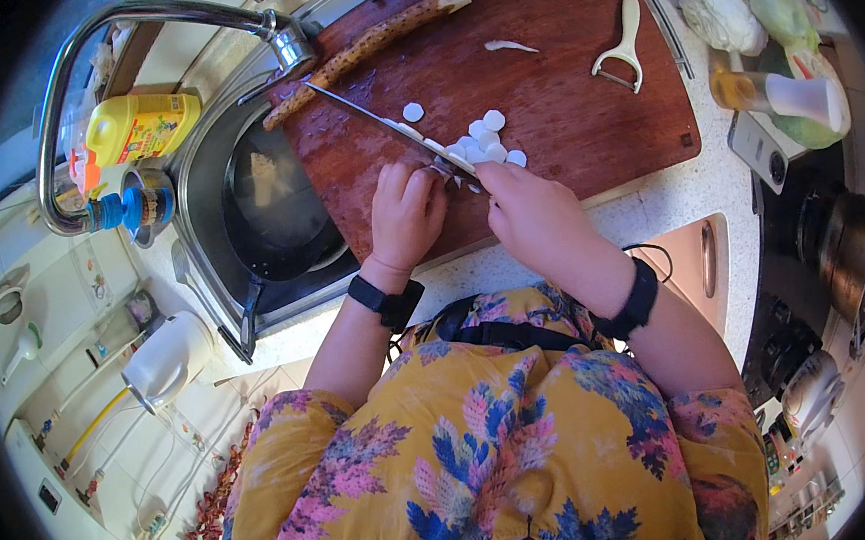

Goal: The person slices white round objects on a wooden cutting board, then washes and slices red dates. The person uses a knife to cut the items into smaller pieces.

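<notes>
In the head view, the left hand point(406, 215) was curled tight around the handle of a long knife point(382, 123), whose blade ran toward the upper left. The right hand point(529, 208) pinched the white root being cut, beside white slices point(483, 136) at frame centre on the reddish cutting board point(562, 110). An unpeeled brown root point(367, 46) lay above.

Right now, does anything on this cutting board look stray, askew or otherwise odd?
One white slice lies apart from the pile of slices near the hands, and a peel scrap sits loose mid-board. The long unpeeled root overhangs the wooden board toward the sink.
</notes>
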